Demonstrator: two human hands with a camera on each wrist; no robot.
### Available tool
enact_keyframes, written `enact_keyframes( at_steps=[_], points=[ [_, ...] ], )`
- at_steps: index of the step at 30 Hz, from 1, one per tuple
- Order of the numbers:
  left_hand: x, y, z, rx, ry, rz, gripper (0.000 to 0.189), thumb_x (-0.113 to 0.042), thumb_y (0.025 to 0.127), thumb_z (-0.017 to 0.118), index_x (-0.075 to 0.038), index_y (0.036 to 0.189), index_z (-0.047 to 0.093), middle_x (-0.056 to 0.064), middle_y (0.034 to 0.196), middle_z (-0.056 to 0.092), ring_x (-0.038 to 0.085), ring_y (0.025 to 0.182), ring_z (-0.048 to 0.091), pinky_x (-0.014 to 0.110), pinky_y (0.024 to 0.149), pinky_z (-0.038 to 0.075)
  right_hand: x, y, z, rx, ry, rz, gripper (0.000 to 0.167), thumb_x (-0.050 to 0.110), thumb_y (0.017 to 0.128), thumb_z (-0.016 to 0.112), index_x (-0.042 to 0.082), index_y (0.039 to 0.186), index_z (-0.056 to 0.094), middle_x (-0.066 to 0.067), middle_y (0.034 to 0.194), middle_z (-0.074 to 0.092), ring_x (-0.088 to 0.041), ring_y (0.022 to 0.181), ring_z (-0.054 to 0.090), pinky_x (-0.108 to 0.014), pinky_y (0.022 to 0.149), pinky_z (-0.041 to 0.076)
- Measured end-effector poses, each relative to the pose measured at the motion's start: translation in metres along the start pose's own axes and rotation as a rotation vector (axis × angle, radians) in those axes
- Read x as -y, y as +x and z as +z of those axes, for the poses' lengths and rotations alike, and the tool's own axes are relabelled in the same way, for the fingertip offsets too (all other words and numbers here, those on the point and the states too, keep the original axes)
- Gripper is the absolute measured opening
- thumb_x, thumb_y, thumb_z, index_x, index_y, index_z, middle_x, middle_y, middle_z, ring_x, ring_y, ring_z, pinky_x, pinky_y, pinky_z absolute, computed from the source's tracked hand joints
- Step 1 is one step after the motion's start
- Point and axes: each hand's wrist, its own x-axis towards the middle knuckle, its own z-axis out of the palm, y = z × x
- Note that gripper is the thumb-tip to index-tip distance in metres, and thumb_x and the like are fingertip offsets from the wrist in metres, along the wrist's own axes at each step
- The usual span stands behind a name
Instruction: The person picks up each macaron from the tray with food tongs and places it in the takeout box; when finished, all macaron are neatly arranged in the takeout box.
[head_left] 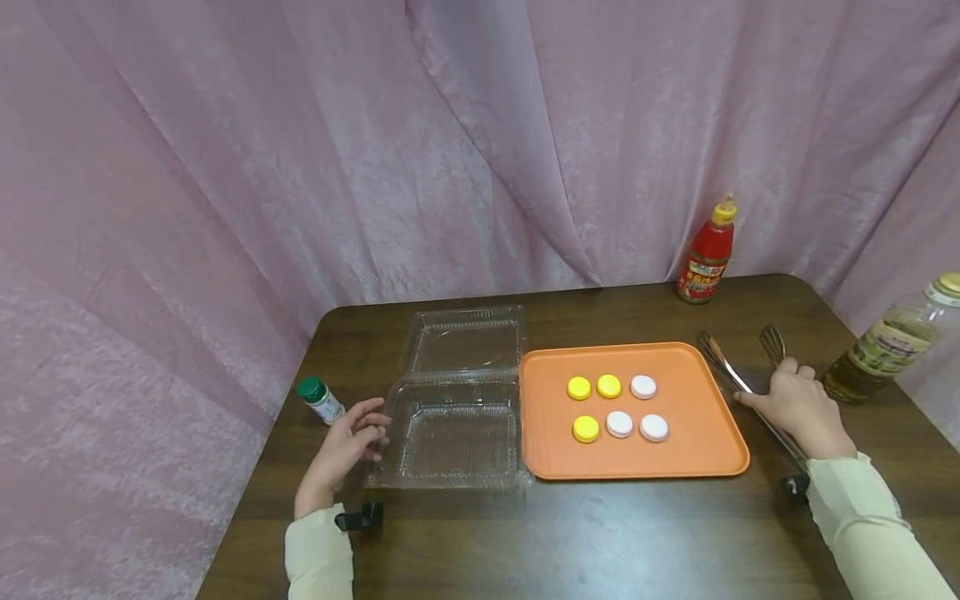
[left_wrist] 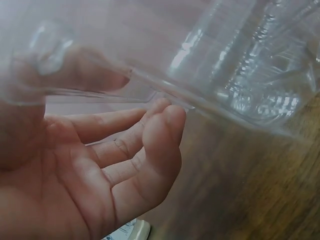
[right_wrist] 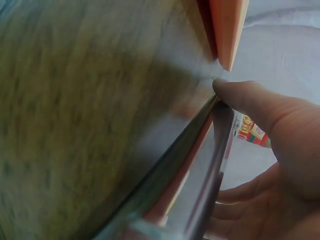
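Note:
My left hand (head_left: 347,448) is at the left edge of a clear plastic clamshell container (head_left: 459,442), which lies with its lid folded back. In the left wrist view, the thumb (left_wrist: 95,70) shows through the plastic and the curled fingertips (left_wrist: 167,120) meet the rim. On the right, my hand (head_left: 806,408) holds metal tongs (head_left: 772,427) around their arms, thumb on one side and fingers on the other. The tongs' ends are spread apart. Beside them lies an orange tray (head_left: 705,446) bearing three yellow macarons (head_left: 586,428) and three white macarons (head_left: 654,427).
A small green-capped jar (head_left: 322,402) stands left of my left hand. At the back right is a red sauce bottle (head_left: 707,257). An oil bottle (head_left: 885,350) stands close beyond my right hand. Behind the table (head_left: 592,542) hangs a pink curtain (head_left: 465,167).

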Motion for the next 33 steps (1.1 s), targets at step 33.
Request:
enact_keyframes(
  at_steps=[33],
  points=[
    [0.007,0.002,0.003,0.026,-0.085,-0.022,0.048,0.001,0.097,0.051,0.008,0.144,0.043,0.024,0.118,0.057,0.019,0.084,0.060,0.032,0.060,0.057,-0.015,-0.017,0.002,-0.308,0.005,-0.234,0.073,0.032,0.090,0.068,-0.006,0.144,0.039,-0.032,0.132,0.044,-0.061,0.089,0.053,-0.072,0.059,0.039]
  ],
)
